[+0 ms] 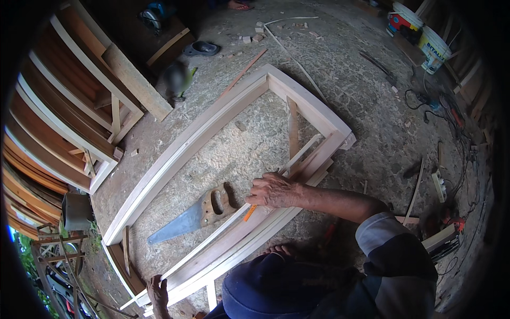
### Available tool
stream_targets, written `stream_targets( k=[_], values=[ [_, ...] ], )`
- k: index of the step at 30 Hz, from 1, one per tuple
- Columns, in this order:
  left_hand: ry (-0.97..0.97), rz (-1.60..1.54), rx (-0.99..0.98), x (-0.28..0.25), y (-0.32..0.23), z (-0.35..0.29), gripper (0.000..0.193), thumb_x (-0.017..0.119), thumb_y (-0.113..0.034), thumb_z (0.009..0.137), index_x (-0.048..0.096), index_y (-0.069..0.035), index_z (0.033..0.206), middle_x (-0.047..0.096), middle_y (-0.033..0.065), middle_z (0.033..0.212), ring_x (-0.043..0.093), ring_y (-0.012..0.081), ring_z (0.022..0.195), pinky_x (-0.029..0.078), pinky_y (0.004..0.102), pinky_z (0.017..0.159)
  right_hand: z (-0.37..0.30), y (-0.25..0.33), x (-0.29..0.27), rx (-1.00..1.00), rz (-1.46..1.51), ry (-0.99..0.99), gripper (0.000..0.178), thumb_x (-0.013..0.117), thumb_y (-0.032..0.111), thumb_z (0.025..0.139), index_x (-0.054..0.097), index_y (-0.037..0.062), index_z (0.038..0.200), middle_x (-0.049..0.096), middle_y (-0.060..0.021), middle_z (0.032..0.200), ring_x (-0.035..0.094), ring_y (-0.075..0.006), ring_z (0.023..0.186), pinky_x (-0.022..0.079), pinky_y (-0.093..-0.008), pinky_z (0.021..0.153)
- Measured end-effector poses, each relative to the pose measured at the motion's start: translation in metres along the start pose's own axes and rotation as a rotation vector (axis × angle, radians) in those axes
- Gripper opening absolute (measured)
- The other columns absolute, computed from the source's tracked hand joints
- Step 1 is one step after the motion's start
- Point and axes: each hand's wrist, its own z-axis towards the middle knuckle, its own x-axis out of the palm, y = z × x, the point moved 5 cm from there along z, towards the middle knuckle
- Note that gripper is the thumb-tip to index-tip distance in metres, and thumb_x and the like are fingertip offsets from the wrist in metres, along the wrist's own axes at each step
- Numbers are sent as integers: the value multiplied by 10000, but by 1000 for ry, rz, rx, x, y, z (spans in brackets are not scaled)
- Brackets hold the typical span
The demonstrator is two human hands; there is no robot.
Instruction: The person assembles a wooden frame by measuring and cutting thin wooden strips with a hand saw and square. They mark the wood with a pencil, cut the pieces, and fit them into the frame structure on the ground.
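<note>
A large wooden frame with curved long sides lies on the floor in front of me. Along its near side runs a thin, pale wooden strip. My right hand rests on this strip with bent fingers, and an orange pencil sticks out beneath them. Near the frame's left corner, my left hand grips the strip close to its end; part of that hand is cut off by the lower edge. Inside the frame lies a handsaw, its wooden handle toward my right hand.
Curved wooden frames stand stacked at the left. A circular saw sits at the far left, with a dark dish nearby. Two buckets stand far right. Cables, offcuts and a power strip lie along the right.
</note>
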Motion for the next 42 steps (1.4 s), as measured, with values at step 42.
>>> stream_targets(
  k=[42],
  values=[
    [-83,-63,236,69,-50,13,388,635,-404,954,657,-81,1170,667,147,1028,606,368,983,450,481,902,-60,-26,-13,357,64,134,202,663,235,884,719,123,1043,677,-40,914,609,-253,1027,485,-429,865]
  ],
)
